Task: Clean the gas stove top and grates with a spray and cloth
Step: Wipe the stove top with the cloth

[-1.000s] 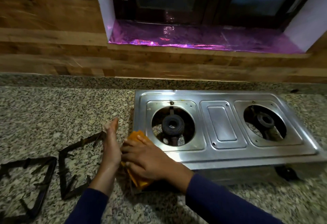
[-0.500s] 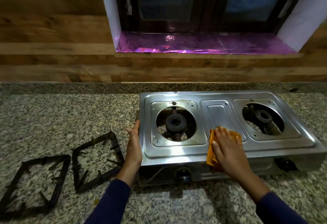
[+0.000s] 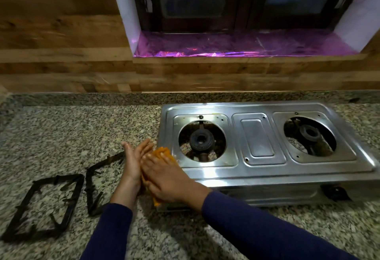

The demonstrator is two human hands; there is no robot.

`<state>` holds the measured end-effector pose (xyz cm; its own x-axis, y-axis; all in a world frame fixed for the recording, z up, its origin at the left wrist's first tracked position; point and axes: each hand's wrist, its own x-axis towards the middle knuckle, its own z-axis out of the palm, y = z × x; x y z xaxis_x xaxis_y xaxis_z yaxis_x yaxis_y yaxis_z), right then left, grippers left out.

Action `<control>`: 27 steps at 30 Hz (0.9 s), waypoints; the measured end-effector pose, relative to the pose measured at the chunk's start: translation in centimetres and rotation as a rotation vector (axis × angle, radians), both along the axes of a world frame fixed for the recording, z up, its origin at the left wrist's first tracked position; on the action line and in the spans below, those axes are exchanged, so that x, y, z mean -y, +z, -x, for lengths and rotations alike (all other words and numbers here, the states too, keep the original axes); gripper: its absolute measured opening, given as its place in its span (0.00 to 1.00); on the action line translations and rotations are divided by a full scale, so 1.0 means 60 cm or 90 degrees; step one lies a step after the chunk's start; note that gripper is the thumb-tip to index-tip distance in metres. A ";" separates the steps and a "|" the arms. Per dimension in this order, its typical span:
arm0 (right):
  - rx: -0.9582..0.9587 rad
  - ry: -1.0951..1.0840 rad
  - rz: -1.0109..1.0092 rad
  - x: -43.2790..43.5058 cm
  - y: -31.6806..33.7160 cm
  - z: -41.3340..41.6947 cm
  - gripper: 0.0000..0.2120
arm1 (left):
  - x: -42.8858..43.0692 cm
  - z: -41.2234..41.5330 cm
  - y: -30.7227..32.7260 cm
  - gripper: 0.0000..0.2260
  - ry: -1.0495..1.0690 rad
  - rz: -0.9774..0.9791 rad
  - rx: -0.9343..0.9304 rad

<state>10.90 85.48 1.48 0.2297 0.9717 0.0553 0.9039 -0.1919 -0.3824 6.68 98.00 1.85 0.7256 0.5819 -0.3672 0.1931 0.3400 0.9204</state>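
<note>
A two-burner steel gas stove [image 3: 259, 136] sits on the granite counter [image 3: 61, 132] with both grates off. My right hand [image 3: 166, 177] presses an orange cloth [image 3: 164, 152] flat on the stove's front left corner. My left hand [image 3: 134, 159] stands on edge, fingers straight, against the stove's left side and next to the right hand. Two black grates lie on the counter to the left: one [image 3: 44, 204] in full view, the other [image 3: 98, 179] partly behind my left arm. No spray bottle is in view.
A wood-panelled wall runs behind the counter, with a window recess lined in shiny purple foil [image 3: 242, 43]. A black stove knob [image 3: 335, 192] shows on the stove's front at the right.
My right hand slid the cloth from the stove's middle front back to its front left corner. My left hand stayed at the stove's left edge and now touches the right hand.
</note>
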 end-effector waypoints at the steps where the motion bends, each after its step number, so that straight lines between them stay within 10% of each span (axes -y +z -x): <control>1: -0.002 0.068 -0.029 0.013 -0.002 0.002 0.24 | -0.002 0.002 0.003 0.43 -0.006 -0.018 -0.024; 6: -0.072 0.174 -0.045 0.131 -0.008 -0.028 0.23 | 0.047 -0.015 0.010 0.39 -0.045 -0.131 -0.109; 14: -0.085 -0.164 -0.008 0.353 -0.016 -0.161 0.27 | 0.123 -0.025 -0.003 0.33 -0.033 -0.476 -0.219; 27: 0.038 -0.153 0.113 0.098 0.003 -0.443 0.39 | 0.091 -0.012 -0.020 0.40 0.071 -0.140 -0.107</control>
